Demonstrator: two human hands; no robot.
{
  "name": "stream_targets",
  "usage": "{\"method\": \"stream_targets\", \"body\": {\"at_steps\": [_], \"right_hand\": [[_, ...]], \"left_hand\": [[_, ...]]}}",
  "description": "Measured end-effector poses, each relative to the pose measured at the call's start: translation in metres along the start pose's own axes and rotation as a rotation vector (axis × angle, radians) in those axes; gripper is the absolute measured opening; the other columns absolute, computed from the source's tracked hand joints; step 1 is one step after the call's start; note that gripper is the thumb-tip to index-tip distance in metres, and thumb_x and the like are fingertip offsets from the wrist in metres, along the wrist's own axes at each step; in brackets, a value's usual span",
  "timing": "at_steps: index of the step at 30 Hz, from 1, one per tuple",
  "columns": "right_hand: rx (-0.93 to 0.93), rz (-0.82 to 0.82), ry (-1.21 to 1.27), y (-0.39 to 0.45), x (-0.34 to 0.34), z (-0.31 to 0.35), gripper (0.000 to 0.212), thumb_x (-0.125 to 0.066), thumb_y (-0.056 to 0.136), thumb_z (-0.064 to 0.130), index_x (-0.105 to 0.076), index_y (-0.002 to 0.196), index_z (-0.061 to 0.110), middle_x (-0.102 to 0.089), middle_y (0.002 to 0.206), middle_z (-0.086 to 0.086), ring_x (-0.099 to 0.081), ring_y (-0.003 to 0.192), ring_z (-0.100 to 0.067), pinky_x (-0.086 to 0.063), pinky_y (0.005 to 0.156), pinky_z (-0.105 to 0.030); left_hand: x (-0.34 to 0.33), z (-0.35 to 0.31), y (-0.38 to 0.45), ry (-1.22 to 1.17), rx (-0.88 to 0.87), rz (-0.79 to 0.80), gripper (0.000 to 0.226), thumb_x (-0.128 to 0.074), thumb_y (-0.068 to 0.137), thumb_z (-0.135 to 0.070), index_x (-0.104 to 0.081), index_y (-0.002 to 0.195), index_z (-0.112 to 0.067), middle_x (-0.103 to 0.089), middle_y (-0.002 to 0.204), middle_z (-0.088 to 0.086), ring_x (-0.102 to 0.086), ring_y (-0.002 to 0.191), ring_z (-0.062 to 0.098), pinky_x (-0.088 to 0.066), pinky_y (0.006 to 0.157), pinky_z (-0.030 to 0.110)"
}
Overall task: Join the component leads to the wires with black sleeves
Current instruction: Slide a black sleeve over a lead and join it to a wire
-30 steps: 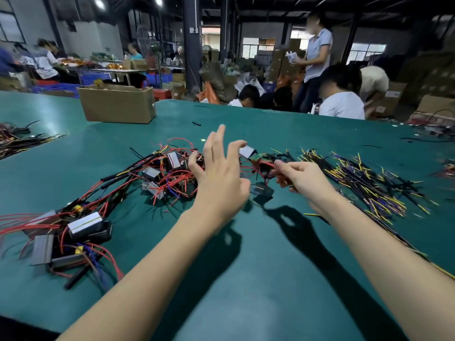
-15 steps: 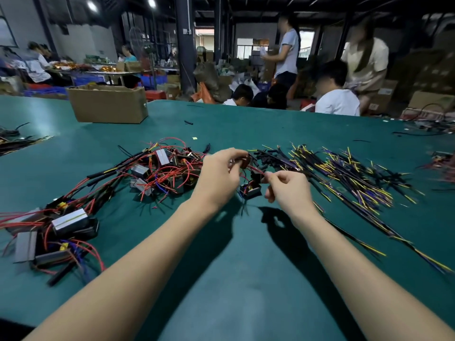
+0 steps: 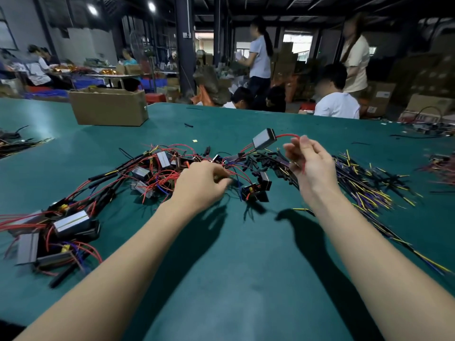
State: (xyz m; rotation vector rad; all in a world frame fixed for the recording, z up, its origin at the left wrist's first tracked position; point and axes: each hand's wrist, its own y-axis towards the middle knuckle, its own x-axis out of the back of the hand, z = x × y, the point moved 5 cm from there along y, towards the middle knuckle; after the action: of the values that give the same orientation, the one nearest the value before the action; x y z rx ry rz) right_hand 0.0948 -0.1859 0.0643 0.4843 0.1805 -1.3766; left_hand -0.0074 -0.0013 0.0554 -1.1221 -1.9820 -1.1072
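A red lead (image 3: 286, 136) is pinched in the raised right hand (image 3: 310, 165), and a grey component (image 3: 264, 139) hangs from it above the green table (image 3: 246, 267). The left hand (image 3: 200, 182) is curled shut on red wires in the tangled pile (image 3: 157, 168). Black sleeves (image 3: 268, 159) lie between. The contents of the cardboard box (image 3: 109, 110) cannot be seen.

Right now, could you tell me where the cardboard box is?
The cardboard box sits on the far left of the green table, beyond the tangle of red wires.
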Motion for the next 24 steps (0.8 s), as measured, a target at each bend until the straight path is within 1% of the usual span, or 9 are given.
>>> {"method": "stream_targets", "body": {"at_steps": [2,4,7,10,13,15,18,20,24], "right_hand": [[-0.013,0.062,0.063,-0.001,-0.003,0.004,0.022,-0.046,0.1,0.024,-0.057,0.081,0.018,-0.071,0.069,0.007,-0.064,0.067,-0.006,-0.036,0.06,-0.021],[-0.032,0.154,0.101,-0.005,-0.006,0.006,0.022,-0.045,0.099,0.024,-0.056,0.082,0.018,-0.072,0.073,0.006,-0.065,0.071,-0.008,-0.039,0.061,-0.021],[-0.064,0.327,0.017,-0.017,-0.011,0.004,0.019,-0.049,0.093,0.027,-0.059,0.081,0.017,-0.072,0.079,0.005,-0.065,0.073,-0.008,-0.043,0.061,-0.019],[-0.104,0.549,-0.222,-0.03,-0.013,-0.007,0.019,-0.056,0.081,0.032,-0.068,0.076,0.017,-0.072,0.086,-0.001,-0.064,0.076,-0.012,-0.045,0.069,-0.024],[-0.23,0.759,-0.612,-0.038,-0.006,-0.02,0.028,-0.059,0.079,0.044,-0.074,0.078,0.02,-0.074,0.091,0.0,-0.067,0.084,-0.01,-0.045,0.072,-0.022],[-0.174,0.639,-0.81,-0.025,0.003,-0.019,0.029,-0.058,0.086,0.046,-0.074,0.075,0.024,-0.075,0.089,0.003,-0.068,0.078,-0.007,-0.044,0.067,-0.022],[-0.003,0.211,-0.851,0.006,0.019,-0.016,0.019,-0.057,0.093,0.03,-0.067,0.079,0.021,-0.07,0.087,-0.002,-0.061,0.072,-0.013,-0.041,0.063,-0.024],[-0.048,0.228,-0.995,0.017,0.015,-0.031,0.015,-0.059,0.091,0.033,-0.065,0.095,0.02,-0.067,0.097,-0.004,-0.061,0.088,-0.019,-0.047,0.077,-0.029],[-0.15,0.384,-1.273,0.021,-0.01,-0.068,0.053,-0.06,0.087,0.05,-0.055,0.129,0.019,-0.059,0.128,-0.003,-0.052,0.121,-0.022,-0.038,0.099,-0.03]], "left_hand": [[-0.006,-0.002,0.002,0.025,0.0,0.071,0.04,-0.055,0.089,-0.052,-0.075,0.078,-0.019,-0.071,0.076,0.004,-0.062,0.083,0.026,-0.045,0.091,0.04],[-0.002,-0.007,0.007,-0.022,-0.012,-0.022,0.044,-0.052,0.092,-0.048,-0.07,0.068,-0.015,-0.059,0.062,0.007,-0.057,0.074,0.032,-0.043,0.084,0.039],[0.004,-0.01,0.017,0.161,-0.04,-0.246,0.024,-0.054,0.091,-0.039,-0.068,0.104,-0.024,-0.061,0.108,0.004,-0.049,0.111,0.028,-0.031,0.09,0.036],[-0.01,-0.01,0.031,0.304,-0.094,-0.045,0.043,-0.055,0.088,-0.033,-0.05,0.131,-0.036,-0.047,0.134,-0.002,-0.037,0.122,0.024,-0.025,0.094,0.04],[-0.023,0.001,0.033,0.164,-0.085,0.21,0.049,-0.053,0.081,-0.008,-0.06,0.123,-0.032,-0.062,0.123,0.005,-0.055,0.114,0.028,-0.042,0.097,0.039],[-0.026,0.009,0.028,0.155,-0.054,0.283,0.05,-0.048,0.08,-0.002,-0.065,0.117,-0.03,-0.065,0.117,0.009,-0.06,0.106,0.03,-0.05,0.09,0.041],[-0.025,0.017,0.023,0.16,-0.008,0.304,0.051,-0.042,0.079,0.001,-0.068,0.112,-0.028,-0.066,0.113,0.006,-0.062,0.103,0.029,-0.053,0.086,0.038],[-0.025,0.019,0.025,0.07,0.036,0.291,0.043,-0.04,0.084,-0.005,-0.07,0.108,-0.023,-0.068,0.109,0.006,-0.063,0.097,0.031,-0.051,0.081,0.033],[-0.033,0.015,0.021,0.092,0.072,0.24,0.042,-0.05,0.087,-0.057,-0.066,0.103,-0.022,-0.068,0.102,0.003,-0.062,0.098,0.026,-0.047,0.088,0.036]]}}
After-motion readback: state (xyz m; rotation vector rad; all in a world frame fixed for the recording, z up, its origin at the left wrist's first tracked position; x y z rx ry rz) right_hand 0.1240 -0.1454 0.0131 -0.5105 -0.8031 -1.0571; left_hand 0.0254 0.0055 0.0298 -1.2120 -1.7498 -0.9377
